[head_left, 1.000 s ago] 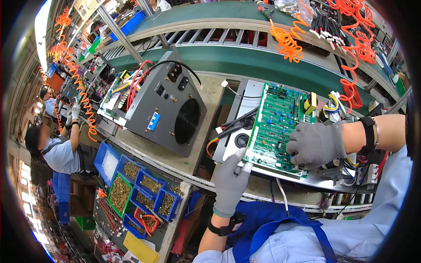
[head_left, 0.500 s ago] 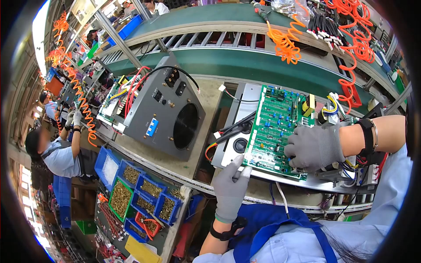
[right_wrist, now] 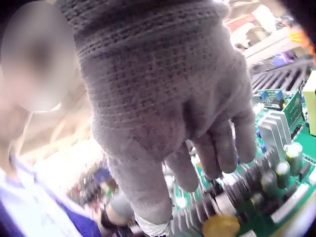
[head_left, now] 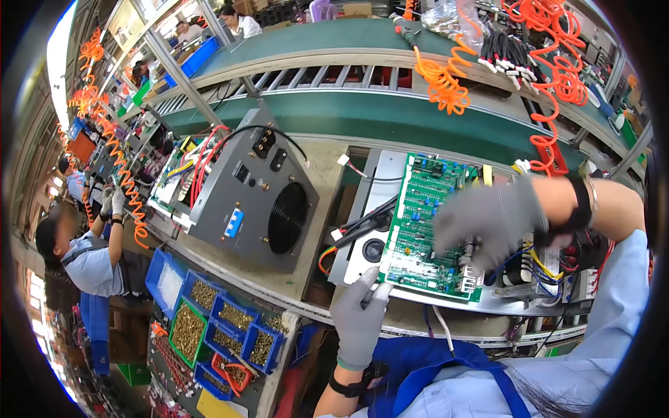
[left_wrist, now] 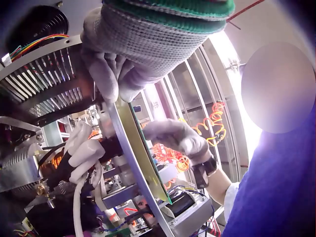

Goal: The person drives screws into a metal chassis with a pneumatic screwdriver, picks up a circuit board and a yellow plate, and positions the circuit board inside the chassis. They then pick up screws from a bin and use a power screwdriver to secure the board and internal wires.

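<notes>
A green circuit board (head_left: 425,230) lies over a metal plate (head_left: 359,258), small parts covering its face. At its near left corner, my gloved left hand (head_left: 359,324) pinches the edge between thumb and forefinger; the left wrist view shows both fingertips (left_wrist: 111,89) at the end of the board (left_wrist: 143,153). My gloved right hand (head_left: 481,219), blurred, is above the board's right part. In the right wrist view its fingers (right_wrist: 224,153) point down, loosely bent, over heat sinks (right_wrist: 276,128) and capacitors, with nothing visible held.
To the left stands a grey metal case (head_left: 254,195) with a round fan grille. Blue bins (head_left: 261,348) and a green bin (head_left: 188,331) hold brass-coloured hardware. Coiled orange hoses (head_left: 446,83) hang beyond the green conveyor (head_left: 390,122). Another person (head_left: 90,258) works at far left.
My right hand has lifted off the board's near right part, uncovering metal parts there. My left hand stays at the corner. The head view has tilted, so the scene sits lower.
</notes>
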Motion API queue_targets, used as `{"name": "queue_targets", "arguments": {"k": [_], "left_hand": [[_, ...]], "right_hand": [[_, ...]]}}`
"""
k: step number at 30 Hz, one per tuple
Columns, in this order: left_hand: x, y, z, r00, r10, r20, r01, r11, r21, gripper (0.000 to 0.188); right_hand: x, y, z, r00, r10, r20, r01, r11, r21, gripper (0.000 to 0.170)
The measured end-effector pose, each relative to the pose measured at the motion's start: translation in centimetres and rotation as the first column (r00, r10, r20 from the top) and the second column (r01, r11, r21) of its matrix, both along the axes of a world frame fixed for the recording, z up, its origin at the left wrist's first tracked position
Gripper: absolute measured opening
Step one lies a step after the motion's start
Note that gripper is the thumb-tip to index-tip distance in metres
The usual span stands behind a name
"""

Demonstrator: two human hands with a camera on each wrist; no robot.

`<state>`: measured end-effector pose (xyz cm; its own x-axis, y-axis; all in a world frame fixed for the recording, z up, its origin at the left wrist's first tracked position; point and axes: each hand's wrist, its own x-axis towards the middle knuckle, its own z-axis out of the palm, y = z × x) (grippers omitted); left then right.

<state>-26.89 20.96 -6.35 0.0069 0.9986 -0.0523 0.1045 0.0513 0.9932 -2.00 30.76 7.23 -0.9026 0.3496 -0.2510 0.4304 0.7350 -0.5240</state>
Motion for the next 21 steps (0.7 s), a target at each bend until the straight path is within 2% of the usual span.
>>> {"name": "queue_targets", "arguments": {"k": [1,2,3,4,5,6,7,8,9,13,21], "left_hand": [[0.0,0.0,0.3,1.000,0.006,0.014,-0.005,1.000,-0.020,0.036],[0.0,-0.1,0.5,1.000,0.013,0.025,-0.012,0.999,-0.040,0.036],[0.0,-0.1,0.4,1.000,0.013,0.028,-0.012,1.000,-0.026,0.036],[0.0,-0.1,0.3,1.000,0.006,0.028,-0.005,1.000,-0.020,0.036],[0.0,-0.1,0.2,1.000,0.014,0.017,-0.014,1.000,-0.019,0.036],[0.0,-0.1,0.0,1.000,0.025,0.007,-0.025,1.000,-0.017,0.036],[-0.1,-0.1,-0.3,1.000,0.027,-0.009,-0.027,1.000,0.005,0.036],[-0.1,0.1,-0.4,1.000,0.031,-0.004,-0.031,0.999,0.009,0.036],[-0.1,0.0,-0.4,1.000,0.029,-0.011,-0.029,1.000,0.007,0.036],[-0.1,0.1,-0.4,0.999,0.004,-0.032,-0.003,1.000,0.026,0.035],[0.0,-0.1,-0.3,0.999,0.028,0.038,-0.028,1.000,0.006,0.035]], "right_hand": [[0.7,1.9,1.0,0.985,-0.165,-0.045,0.167,0.985,0.048,0.056],[1.7,4.1,1.0,0.954,-0.297,-0.042,0.300,0.937,0.178,0.060],[2.4,5.4,1.4,0.889,-0.458,0.024,0.431,0.852,0.297,0.062],[3.6,7.3,0.2,0.811,-0.577,0.091,0.500,0.766,0.404,0.065],[4.7,8.8,-0.9,0.771,-0.602,0.211,0.485,0.768,0.420,0.068],[4.9,9.5,-1.4,0.769,-0.606,0.205,0.487,0.762,0.427,0.068],[5.0,10.2,-1.7,0.695,-0.634,0.339,0.630,0.764,0.137,0.069],[5.1,10.8,-1.9,0.635,-0.605,0.481,0.738,0.658,-0.148,0.070],[5.7,10.4,-2.6,0.630,-0.684,0.367,0.774,0.590,-0.230,0.069],[6.2,10.3,-3.0,0.633,-0.705,0.321,0.774,0.570,-0.275,0.059],[5.7,9.6,-3.1,0.642,-0.735,0.217,0.766,0.608,-0.209,0.051]]}}
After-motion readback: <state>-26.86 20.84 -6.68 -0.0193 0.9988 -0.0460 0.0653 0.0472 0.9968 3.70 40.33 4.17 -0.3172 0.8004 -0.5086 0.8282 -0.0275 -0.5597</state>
